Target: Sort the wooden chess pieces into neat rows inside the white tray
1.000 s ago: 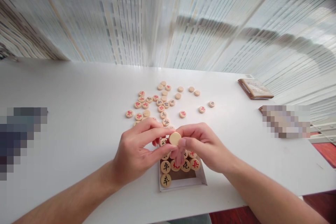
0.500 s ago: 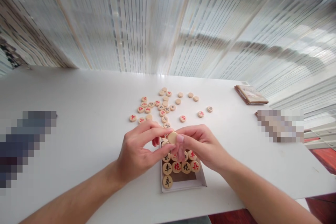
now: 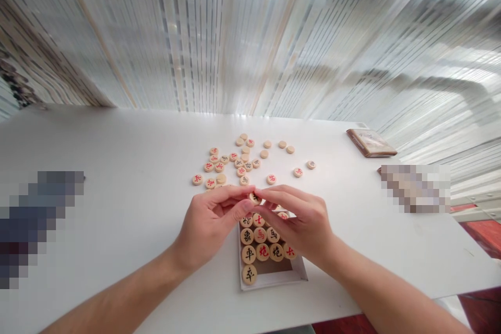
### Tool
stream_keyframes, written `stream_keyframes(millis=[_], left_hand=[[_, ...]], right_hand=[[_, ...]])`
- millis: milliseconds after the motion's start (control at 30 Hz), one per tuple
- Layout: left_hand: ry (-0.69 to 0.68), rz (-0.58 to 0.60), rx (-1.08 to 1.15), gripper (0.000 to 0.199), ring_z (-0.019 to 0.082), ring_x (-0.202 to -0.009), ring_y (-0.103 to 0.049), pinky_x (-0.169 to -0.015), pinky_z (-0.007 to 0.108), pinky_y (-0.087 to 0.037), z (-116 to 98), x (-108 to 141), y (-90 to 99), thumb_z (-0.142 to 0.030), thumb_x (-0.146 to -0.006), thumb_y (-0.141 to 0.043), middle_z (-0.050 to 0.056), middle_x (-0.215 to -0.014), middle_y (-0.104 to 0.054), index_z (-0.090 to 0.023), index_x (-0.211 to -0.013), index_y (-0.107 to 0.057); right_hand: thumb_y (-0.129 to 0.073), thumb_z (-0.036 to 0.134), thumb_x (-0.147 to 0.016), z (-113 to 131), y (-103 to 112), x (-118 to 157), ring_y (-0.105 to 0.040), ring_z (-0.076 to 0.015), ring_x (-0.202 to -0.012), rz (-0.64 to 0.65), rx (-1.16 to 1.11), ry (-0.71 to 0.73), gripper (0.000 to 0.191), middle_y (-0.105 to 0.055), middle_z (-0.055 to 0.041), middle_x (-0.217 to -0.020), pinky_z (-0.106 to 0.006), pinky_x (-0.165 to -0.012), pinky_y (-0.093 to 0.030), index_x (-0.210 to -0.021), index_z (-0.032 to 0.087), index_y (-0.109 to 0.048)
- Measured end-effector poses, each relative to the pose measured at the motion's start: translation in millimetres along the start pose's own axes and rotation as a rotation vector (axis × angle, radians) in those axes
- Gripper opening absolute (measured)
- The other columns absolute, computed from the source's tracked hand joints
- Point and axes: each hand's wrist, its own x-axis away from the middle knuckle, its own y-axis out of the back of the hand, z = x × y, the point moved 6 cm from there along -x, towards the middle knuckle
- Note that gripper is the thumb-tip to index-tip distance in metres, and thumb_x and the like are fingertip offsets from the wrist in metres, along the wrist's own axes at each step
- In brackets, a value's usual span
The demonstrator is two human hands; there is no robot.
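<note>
Between the fingertips of both hands is a round wooden piece (image 3: 255,198) with a black character, held over the back edge of a shallow white box (image 3: 274,284). My left hand (image 3: 215,214) pinches it from the left, thumb below. From the right, my right hand (image 3: 299,216) grips its other side and covers part of the box. Inside the box, wooden pieces with red or black characters lie in rows. A black-marked piece (image 3: 249,274) sits alone at the left of the front row, beside bare box floor.
Many loose wooden pieces lie beyond my hands, some face down, among them a red-marked one (image 3: 271,179). A flat brown-edged box (image 3: 371,143) rests at the back right of the white table (image 3: 136,167). Blurred-out items lie at far left and right.
The held piece has turned from its blank face to show a black character. My right hand's fingers have shifted and now reach across above the box, nearer the left hand.
</note>
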Motion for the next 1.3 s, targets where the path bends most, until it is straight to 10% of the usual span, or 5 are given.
stream_keyframes(millis=[433,767,1000,1300], left_hand=[[0.178,0.003,0.126,0.019,0.016,-0.077,-0.081,-0.073,0.019,-0.068,7.8,-6.7,3.2,-0.023,-0.076,-0.096,0.005,-0.085,-0.086,-0.019,-0.093,-0.088],[0.086,0.046,0.009,0.016,0.015,-0.068,-0.075,-0.067,0.023,-0.065,1.6,-4.8,3.8,-0.031,-0.093,-0.081,0.005,-0.075,-0.081,-0.017,-0.092,-0.088],[0.036,-0.027,-0.013,0.021,0.012,-0.061,-0.067,-0.060,0.023,-0.057,2.0,-10.8,14.2,-0.029,-0.095,-0.074,0.005,-0.073,-0.076,-0.014,-0.084,-0.084],[0.017,-0.018,-0.071,0.021,0.012,-0.058,-0.063,-0.059,0.024,-0.054,-2.9,-10.2,11.7,-0.028,-0.091,-0.073,0.004,-0.069,-0.074,-0.014,-0.078,-0.081]], right_hand=[[-0.081,0.011,-0.092,-2.6,-1.9,0.8,-0.071,-0.0138,-0.071,0.016,-0.076,-0.050,0.021,-0.076,-0.0061,-0.092,-0.026,-0.065,-0.061,-0.111,0.016,-0.073],[-0.072,0.014,-0.097,16.7,11.8,-0.6,-0.073,-0.0166,-0.078,0.197,0.115,-0.058,0.013,-0.078,-0.0058,-0.093,-0.027,-0.070,-0.057,-0.111,0.016,-0.071],[-0.077,0.021,-0.096,34.9,29.9,34.3,-0.065,-0.0123,-0.069,0.341,0.062,-0.265,0.012,-0.073,-0.0014,-0.086,-0.022,-0.063,-0.053,-0.105,0.019,-0.069],[-0.069,0.022,-0.100,45.1,-2.9,77.7,-0.069,-0.0201,-0.078,0.409,0.086,-0.334,0.012,-0.073,-0.0068,-0.095,-0.029,-0.063,-0.055,-0.112,0.020,-0.069]])
